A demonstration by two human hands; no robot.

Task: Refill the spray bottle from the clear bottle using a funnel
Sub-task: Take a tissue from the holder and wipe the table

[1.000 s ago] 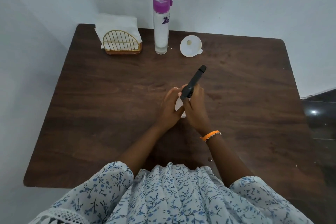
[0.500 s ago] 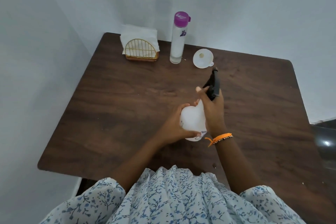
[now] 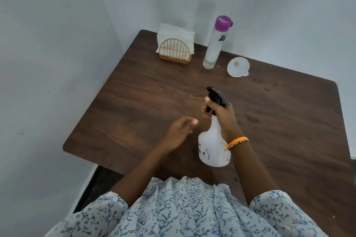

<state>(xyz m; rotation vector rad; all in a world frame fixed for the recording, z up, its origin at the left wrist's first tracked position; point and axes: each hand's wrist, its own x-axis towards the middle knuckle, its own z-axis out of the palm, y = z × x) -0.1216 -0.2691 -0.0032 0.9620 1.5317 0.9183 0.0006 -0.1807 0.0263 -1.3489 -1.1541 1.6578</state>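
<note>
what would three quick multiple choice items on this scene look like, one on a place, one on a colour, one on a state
1. Where is the funnel?
A. in the spray bottle's neck
B. on the table, right of the clear bottle
C. in the left hand

2. What colour is the clear bottle's cap?
A. purple
B. green
C. black

3. What is the right hand doing?
A. resting flat on the table
B. holding the funnel
C. gripping the spray bottle's neck

Answers: 1 B, the funnel lies on the table beside the clear bottle. 2 A, the cap is purple. 3 C, the right hand wraps the spray bottle under its black head; the left hand is open and empty.
</note>
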